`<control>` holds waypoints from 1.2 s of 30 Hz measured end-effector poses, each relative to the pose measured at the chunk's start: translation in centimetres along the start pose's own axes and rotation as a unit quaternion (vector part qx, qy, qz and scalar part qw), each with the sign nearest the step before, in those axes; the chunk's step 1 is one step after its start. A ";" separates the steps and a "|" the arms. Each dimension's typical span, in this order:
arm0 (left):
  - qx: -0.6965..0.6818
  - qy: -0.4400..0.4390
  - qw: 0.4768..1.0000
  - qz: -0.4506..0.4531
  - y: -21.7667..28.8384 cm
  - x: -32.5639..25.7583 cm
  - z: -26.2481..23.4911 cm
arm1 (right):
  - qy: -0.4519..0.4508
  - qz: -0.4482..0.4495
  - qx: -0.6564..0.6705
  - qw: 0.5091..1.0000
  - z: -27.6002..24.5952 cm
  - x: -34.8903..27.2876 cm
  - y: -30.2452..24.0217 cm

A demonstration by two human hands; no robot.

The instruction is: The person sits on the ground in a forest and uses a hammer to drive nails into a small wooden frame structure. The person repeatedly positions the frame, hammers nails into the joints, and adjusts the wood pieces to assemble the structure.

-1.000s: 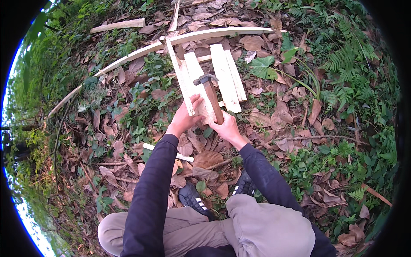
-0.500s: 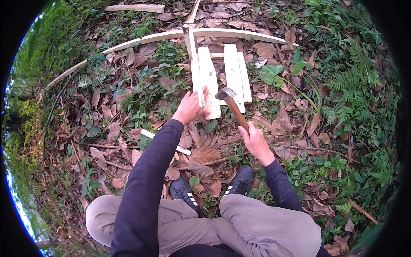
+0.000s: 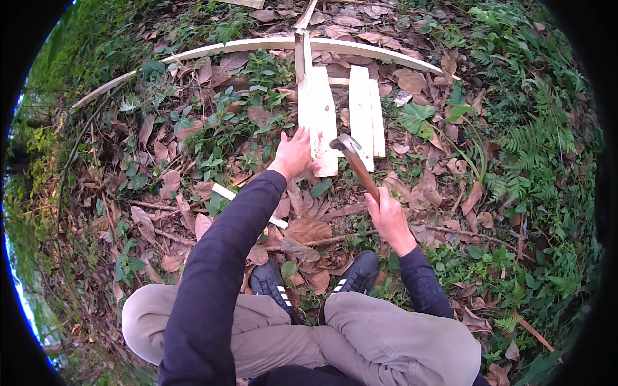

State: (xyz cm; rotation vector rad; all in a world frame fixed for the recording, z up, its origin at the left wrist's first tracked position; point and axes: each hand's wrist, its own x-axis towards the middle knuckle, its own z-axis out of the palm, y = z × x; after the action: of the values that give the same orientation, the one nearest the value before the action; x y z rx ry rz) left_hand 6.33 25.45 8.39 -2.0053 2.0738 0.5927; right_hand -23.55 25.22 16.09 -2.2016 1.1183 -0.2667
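Long, plain dark navy sleeves (image 3: 212, 276) end short of the bare hands (image 3: 297, 154). The loose trousers (image 3: 399, 331) are greyish beige with visible seams; the dark shoes (image 3: 363, 269) carry slanting white side stripes.

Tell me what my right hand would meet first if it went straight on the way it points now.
Likely the pale board just beyond the hammer in your right hand, at its near end. Depth is unclear, though, so the hand and hammer might pass above it.
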 end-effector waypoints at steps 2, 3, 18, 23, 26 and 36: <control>-0.010 0.000 1.000 0.001 0.2 0.0 -0.2 | 0.025 -0.002 0.017 1.000 0.4 -0.3 0.1; -0.011 0.004 1.000 0.003 0.3 0.1 -0.2 | 0.031 -0.001 0.023 0.999 1.2 -0.6 0.6; -0.028 0.011 1.000 0.002 -0.2 0.2 0.0 | 0.000 0.007 -0.059 0.998 3.8 0.4 0.7; -0.031 0.029 0.999 0.010 -0.3 -0.3 0.8 | 0.122 -0.068 -0.007 0.990 2.0 0.5 -1.9; -0.023 0.037 0.999 0.017 -0.1 0.2 -0.4 | 0.070 -0.052 -0.041 0.995 4.0 0.0 1.6; -0.024 0.028 0.999 0.018 -0.1 -0.3 0.0 | 0.020 -0.007 -0.037 0.999 3.3 0.4 1.0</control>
State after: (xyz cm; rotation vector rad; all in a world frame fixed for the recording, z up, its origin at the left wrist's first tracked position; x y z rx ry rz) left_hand 6.46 25.74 8.50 -2.0361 2.1517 0.6056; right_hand -22.55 25.98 12.90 -2.2782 1.1527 -0.2810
